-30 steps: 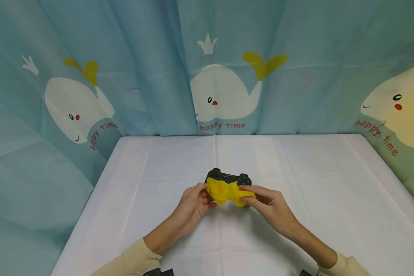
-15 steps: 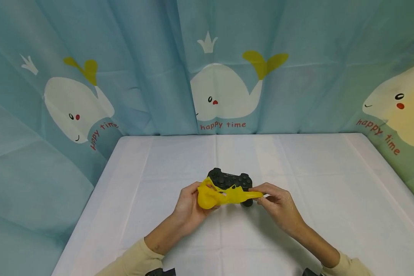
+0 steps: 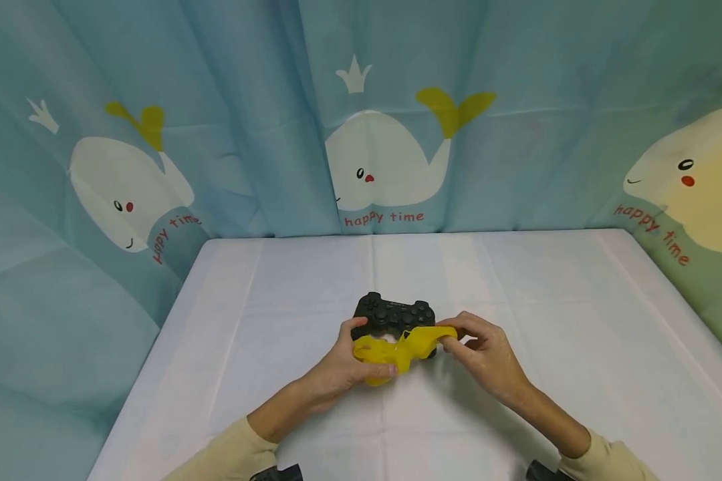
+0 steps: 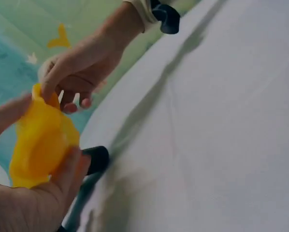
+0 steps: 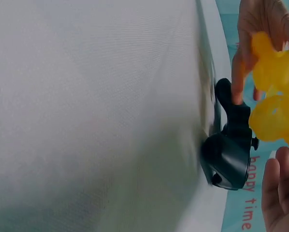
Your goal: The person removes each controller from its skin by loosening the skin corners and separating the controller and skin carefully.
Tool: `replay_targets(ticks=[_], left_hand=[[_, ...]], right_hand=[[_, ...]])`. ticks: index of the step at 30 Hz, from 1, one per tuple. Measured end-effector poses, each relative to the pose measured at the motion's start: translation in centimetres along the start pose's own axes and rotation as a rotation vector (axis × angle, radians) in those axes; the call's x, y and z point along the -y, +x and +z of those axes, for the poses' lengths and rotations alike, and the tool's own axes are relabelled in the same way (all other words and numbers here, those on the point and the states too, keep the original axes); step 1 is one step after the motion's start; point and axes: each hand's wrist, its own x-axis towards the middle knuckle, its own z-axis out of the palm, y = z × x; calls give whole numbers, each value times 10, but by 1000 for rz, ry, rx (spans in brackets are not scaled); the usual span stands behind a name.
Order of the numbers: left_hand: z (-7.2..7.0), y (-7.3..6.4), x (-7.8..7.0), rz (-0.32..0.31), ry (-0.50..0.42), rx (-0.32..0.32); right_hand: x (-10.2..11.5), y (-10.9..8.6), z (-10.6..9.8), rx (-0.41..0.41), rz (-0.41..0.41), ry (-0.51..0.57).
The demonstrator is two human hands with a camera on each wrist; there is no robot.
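A soft, thin yellow silicone controller cover with openings in it is held between both hands, bent out of shape. My left hand grips its left part, with a digit above and another below. My right hand pinches its right end between thumb and fingers. Just behind lies a black game controller on the table, its lower edge partly hidden by the cover and hands. In the left wrist view the cover stretches between the two hands. The right wrist view shows the controller beside the cover.
A white cloth covers the table. Behind and to the sides hangs a blue-green curtain printed with whales. Black wrist bands sit at the cuffs.
My left hand has turned and now spans the left part of the cover, after cupping it from the left. The right hand's pinch has shifted right along with the stretched cover. The controller stays put.
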Motion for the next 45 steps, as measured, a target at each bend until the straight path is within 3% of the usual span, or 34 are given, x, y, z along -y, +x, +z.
replay_targets(ticks=[3, 6, 11, 18, 20, 23, 24, 25, 27, 31, 34, 38, 41, 43, 45], left_hand=[[-7, -2, 3, 45, 44, 122], [-12, -2, 4, 126, 88, 158], [-17, -1, 3, 221, 202, -9], [-23, -6, -7, 434, 311, -266], [-25, -6, -10, 563, 472, -317], [-29, -5, -16, 785, 888, -411], [-30, -5, -18, 840, 1000, -439], [-30, -6, -20, 855, 1068, -451], [-28, -7, -26, 790, 1043, -385], [-23, -9, -35, 496, 633, -149], [-24, -8, -39, 364, 443, -1], [-31, -5, -38, 273, 387, 115], [-38, -3, -35, 235, 415, 162], [-42, -2, -33, 239, 441, 169], [-45, -1, -31, 289, 505, 138]], right_hand=[[-1, 3, -1, -23, 64, -25], [-4, 6, -4, -37, 115, -38], [-11, 5, -6, -11, 104, -111], [-8, 2, -9, -8, -67, -264], [-6, 2, -9, -9, -125, -310], [0, 3, -10, -17, -172, -366], [3, 4, -10, -15, -169, -377], [5, 5, -10, -2, -156, -369], [10, 7, -10, 58, -103, -317], [17, 8, -6, 216, 23, -153], [18, 5, -5, 281, 74, -67], [15, 1, -7, 283, 109, 12], [12, 0, -11, 273, 117, 26], [10, 0, -14, 272, 114, 7], [8, 1, -18, 281, 104, -35]])
